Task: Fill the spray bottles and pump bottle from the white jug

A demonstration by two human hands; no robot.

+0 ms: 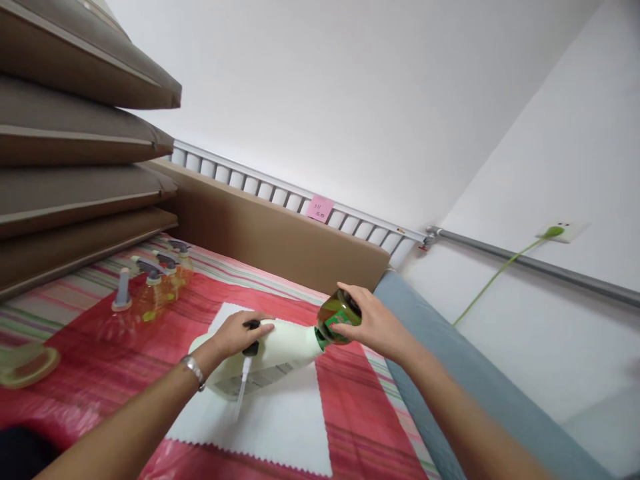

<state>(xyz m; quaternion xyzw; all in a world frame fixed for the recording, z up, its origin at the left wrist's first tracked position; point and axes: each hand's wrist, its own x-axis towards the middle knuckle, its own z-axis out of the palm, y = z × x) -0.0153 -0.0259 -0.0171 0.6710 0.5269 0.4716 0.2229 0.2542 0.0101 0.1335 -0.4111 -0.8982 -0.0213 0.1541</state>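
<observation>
Against a white wall (320,80), a red sheet (360,413) carries a white cloth (285,440). Over the cloth's far part a pale bottle (285,343) lies slanted, its neck reaching past the right edge to meet a tipped green bottle's (334,315) neck. The left hand (243,333), wrist bent over the pale bottle, curls its fingers around a black pump (251,349), tube downward; the right hand (373,320), arm slanting inward, grips the green bottle between thumb and fingers.
</observation>
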